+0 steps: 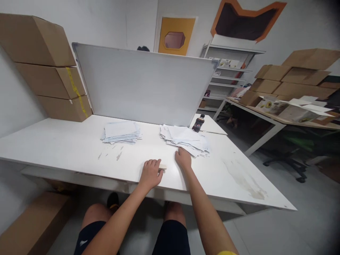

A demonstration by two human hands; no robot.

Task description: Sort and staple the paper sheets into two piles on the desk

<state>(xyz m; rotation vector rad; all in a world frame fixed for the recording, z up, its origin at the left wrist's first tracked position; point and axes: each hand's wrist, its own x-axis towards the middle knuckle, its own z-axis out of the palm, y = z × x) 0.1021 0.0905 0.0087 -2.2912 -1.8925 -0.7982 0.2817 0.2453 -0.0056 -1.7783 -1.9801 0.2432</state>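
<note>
My left hand is wrapped over a small cream stapler near the front edge of the white table. Only the stapler's right end shows past my fingers. Further right, my right hand reaches to the near edge of a loose, fanned-out pile of paper sheets. Its fingers are curled closed at the papers' edge, and the fingertips are partly hidden. A neater stack of papers lies to the left, beyond my left hand.
A whiteboard stands upright along the table's back, with a dark drink bottle by its right end. Cardboard boxes are stacked at the left. Grey smudges mark the white tabletop. Another table with boxes stands right.
</note>
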